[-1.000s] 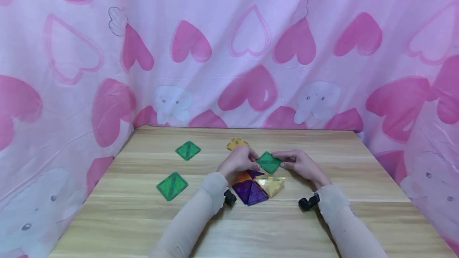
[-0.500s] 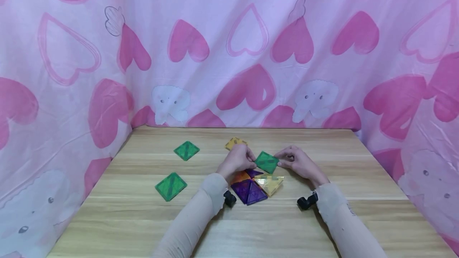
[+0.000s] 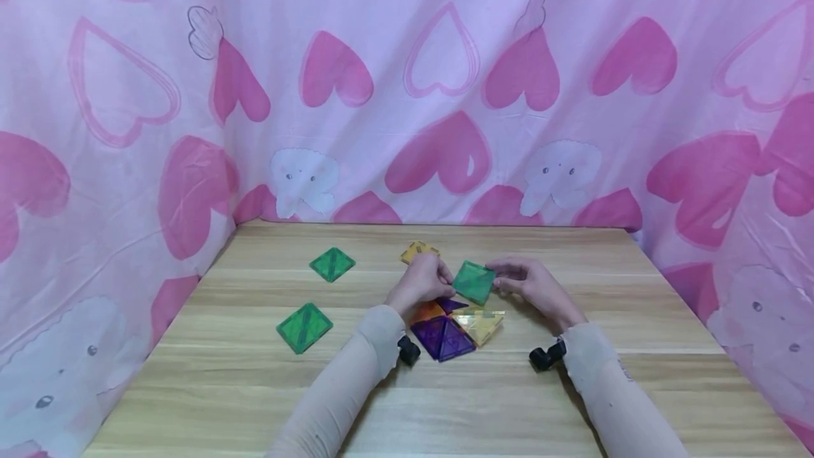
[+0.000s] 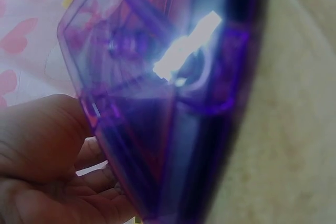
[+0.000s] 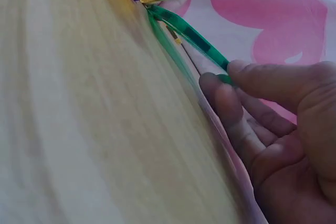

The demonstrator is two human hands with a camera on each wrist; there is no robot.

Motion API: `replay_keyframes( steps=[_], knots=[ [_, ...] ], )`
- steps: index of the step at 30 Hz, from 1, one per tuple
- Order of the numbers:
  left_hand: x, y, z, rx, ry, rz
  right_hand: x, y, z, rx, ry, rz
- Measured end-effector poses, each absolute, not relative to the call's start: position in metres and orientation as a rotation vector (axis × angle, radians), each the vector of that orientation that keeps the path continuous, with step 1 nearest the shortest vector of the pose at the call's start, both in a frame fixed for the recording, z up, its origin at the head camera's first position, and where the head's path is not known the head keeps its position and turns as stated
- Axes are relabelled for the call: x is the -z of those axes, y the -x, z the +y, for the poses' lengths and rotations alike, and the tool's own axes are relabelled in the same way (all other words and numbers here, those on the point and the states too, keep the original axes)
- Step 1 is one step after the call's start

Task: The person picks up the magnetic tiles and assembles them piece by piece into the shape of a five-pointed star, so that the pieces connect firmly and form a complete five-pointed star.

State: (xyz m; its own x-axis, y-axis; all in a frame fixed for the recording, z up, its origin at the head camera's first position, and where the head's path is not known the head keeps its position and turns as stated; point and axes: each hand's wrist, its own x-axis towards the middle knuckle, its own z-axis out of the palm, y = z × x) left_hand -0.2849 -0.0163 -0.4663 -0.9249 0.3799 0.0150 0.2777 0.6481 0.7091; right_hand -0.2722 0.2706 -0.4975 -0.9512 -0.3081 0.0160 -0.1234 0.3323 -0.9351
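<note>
Toward the table's centre stands a small cluster of translucent magnetic tiles: purple triangles (image 3: 443, 339), an orange tile (image 3: 427, 312) and a yellow triangle (image 3: 481, 327). My left hand (image 3: 420, 280) is bent in at its far left side. In the left wrist view its fingers go behind a large purple tile (image 4: 142, 77), so their contact is hidden. A green square tile (image 3: 473, 283) tilts up at the cluster's far side, its left corner close to my left fingertips. My right hand (image 3: 531, 287) pinches its right corner between thumb and fingers, seen in the right wrist view.
Two green square tiles, one far (image 3: 332, 264) and one nearer (image 3: 304, 329), lie flat on the left. A yellow-orange tile (image 3: 418, 251) lies behind my left hand, partly covered. Pink heart-patterned cloth (image 3: 439, 154) encloses the wooden table (image 3: 210, 387) at back and sides.
The green tile in my right hand has tipped up from nearly flat and shifted slightly left. My left hand has stayed almost in place beside the cluster.
</note>
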Motion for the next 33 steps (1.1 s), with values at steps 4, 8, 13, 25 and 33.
replay_keyframes(
  steps=[4, 8, 13, 25, 33],
  knots=[
    [0.466, 0.285, -0.016, -1.141, -0.535, 2.719, 0.499, 0.271, 0.27, 1.717, 0.369, 2.398],
    [0.467, 0.285, -0.016, -1.137, -0.541, 2.719, 0.502, 0.271, 0.269, 1.751, 0.383, 2.396],
    [0.465, 0.283, -0.017, -1.325, -0.473, 2.603, 0.504, 0.271, 0.27, 1.741, 0.326, 2.444],
    [0.459, 0.278, -0.018, -1.5, -0.363, 2.533, 0.504, 0.272, 0.271, 1.689, 0.267, 2.483],
    [0.454, 0.274, -0.016, -1.584, -0.26, 2.505, 0.504, 0.271, 0.272, 1.743, 0.263, 2.426]
  ],
)
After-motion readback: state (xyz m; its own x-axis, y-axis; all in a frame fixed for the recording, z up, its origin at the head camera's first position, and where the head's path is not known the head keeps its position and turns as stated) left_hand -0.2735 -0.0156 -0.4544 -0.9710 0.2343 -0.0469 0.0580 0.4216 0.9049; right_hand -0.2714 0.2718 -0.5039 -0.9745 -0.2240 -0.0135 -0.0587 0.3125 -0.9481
